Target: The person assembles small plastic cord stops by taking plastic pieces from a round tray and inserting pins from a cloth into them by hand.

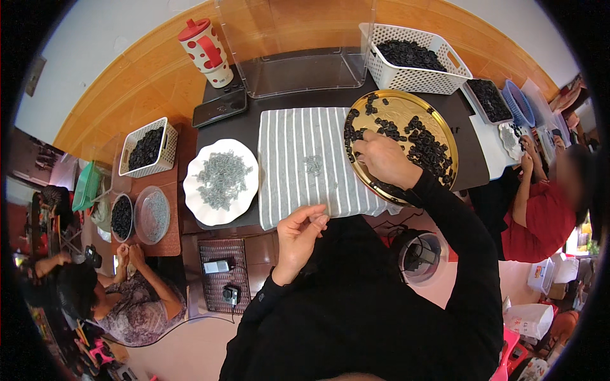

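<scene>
My left hand (298, 242) is at the near edge of a grey and white striped cloth (289, 165), thumb and fingertips pinched together. Whatever sits in that pinch is too small to make out. Over the left part of a round gold tray (448, 130) reaches my right hand (386, 160), its fingers curled down at the small black parts (427, 147) scattered there. Its fingertips are partly hidden, so their hold is unclear. A little pile of small grey see-through pieces (313, 166) lies on the cloth. Many similar pieces fill a white scalloped plate (190, 184) on the left.
Behind the cloth stands a clear plastic box (298, 76); a white basket (419, 79) of black parts is at back right. A dark phone (219, 109) and spotted tumbler (206, 54) are at back left. Co-workers sit left (127, 305) and right (540, 213).
</scene>
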Demonstrator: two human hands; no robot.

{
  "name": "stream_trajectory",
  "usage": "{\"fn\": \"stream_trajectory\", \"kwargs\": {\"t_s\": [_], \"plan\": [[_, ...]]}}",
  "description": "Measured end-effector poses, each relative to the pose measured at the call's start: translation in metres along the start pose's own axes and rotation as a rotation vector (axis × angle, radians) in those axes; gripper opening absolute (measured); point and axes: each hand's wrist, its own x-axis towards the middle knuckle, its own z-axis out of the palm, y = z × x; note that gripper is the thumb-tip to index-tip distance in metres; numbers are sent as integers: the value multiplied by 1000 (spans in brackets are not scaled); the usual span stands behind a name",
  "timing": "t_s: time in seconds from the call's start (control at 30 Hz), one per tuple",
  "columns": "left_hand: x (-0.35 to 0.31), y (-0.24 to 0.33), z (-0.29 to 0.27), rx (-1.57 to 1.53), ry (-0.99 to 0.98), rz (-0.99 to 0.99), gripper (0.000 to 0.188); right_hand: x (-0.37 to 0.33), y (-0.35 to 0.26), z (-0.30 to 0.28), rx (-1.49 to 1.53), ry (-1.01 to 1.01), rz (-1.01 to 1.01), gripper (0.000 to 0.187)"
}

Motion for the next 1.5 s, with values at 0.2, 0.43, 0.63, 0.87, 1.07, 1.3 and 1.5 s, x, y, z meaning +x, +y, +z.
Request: {"fn": "stream_trajectory", "kwargs": {"t_s": [0.2,0.43,0.63,0.87,1.07,1.3,1.5], "plan": [[8,0,-8,164,91,161,20,-7,0,3,-130,92,-57,7],[5,10,7,-105,71,78,20,-34,-78,-12,596,46,-56,4],[10,-4,0,-112,46,172,19,-39,-112,27,953,101,153,6],[10,1,-13,-169,192,173,14,-8,-107,47,430,323,8,7],[10,3,-25,-207,276,165,20,-2,-110,57,19,191,-97,11],[10,2,-23,-195,256,154,20,-2,-107,53,236,251,-46,6],[12,2,-14,-168,197,155,22,-19,-101,51,1287,179,311,6]]}}
